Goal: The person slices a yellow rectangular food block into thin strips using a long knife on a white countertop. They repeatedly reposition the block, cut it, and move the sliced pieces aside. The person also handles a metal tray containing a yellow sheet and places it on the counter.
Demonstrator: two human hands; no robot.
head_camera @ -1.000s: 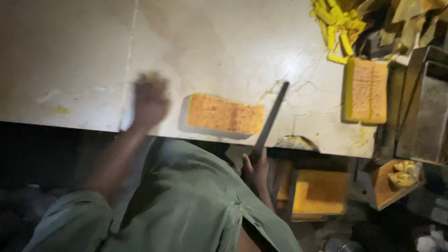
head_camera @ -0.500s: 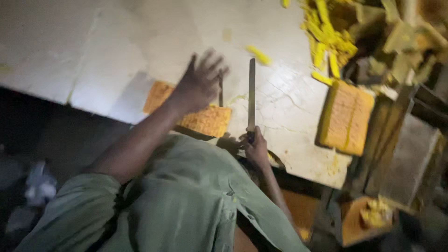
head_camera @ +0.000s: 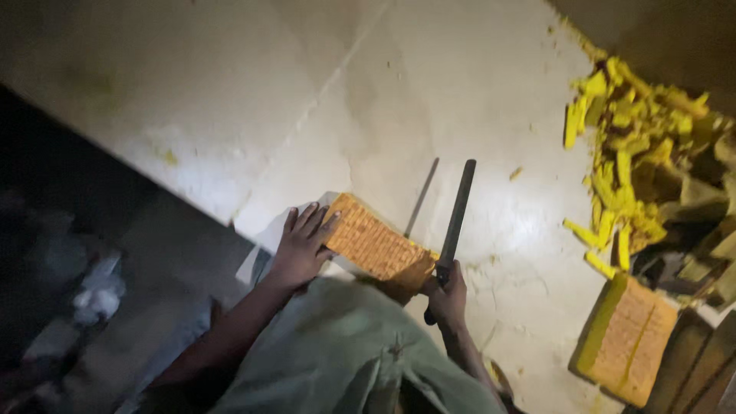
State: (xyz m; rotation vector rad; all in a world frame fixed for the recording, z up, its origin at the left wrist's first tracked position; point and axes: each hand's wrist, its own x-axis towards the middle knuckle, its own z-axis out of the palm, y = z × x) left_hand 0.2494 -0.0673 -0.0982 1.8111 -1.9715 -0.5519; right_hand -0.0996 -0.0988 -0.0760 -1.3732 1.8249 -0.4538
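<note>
1. Left hand [head_camera: 300, 249] fingers [head_camera: 310, 220] lie spread, pressing 1 orange block [head_camera: 376, 247] at the counter [head_camera: 429, 100] edge.
2. Right hand [head_camera: 447, 295] fingers are wrapped around a long dark knife [head_camera: 456, 218], just beside the block.
3. Yellow strips [head_camera: 621, 153] are piled well apart; another block [head_camera: 625, 340] lies right.

Both hands out front, one flat and one gripping

Left hand [head_camera: 301, 245] is laid out flat, palm down, fingers [head_camera: 308, 220] stretched forward and a bit spread, with the bare forearm running back down toward the lower left. Right hand [head_camera: 447, 295] is curled into a tight fist with knuckles up, wrist pretty straight, forearm angling back to the lower right under a loose green sleeve.
</note>
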